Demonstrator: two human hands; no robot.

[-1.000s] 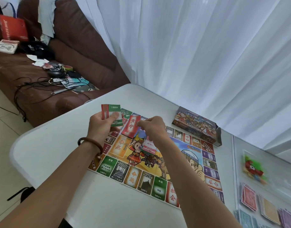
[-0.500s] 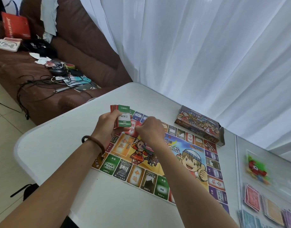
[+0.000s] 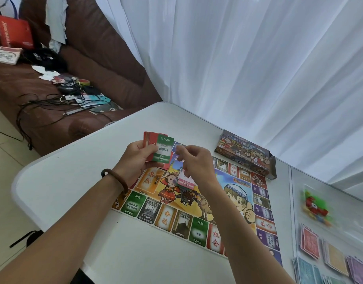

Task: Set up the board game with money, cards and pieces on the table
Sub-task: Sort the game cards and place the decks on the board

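Two hands have closed in over the game board (image 3: 178, 224): the right hand (image 3: 195, 165), lower a second ago, now brings curled fingertips up beside the card stack (image 3: 148, 140), so sorting the cards looks unfinished. The left hand (image 3: 135, 158) grips that stack, green card (image 3: 163, 149) uppermost, above the board's far corner. Whether the right hand pinches a card I cannot tell; a pink card (image 3: 185, 181) shows just beneath it

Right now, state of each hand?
Left hand: holds the card stack.
Right hand: fingers curled beside the card stack; whether it grips anything cannot be told.
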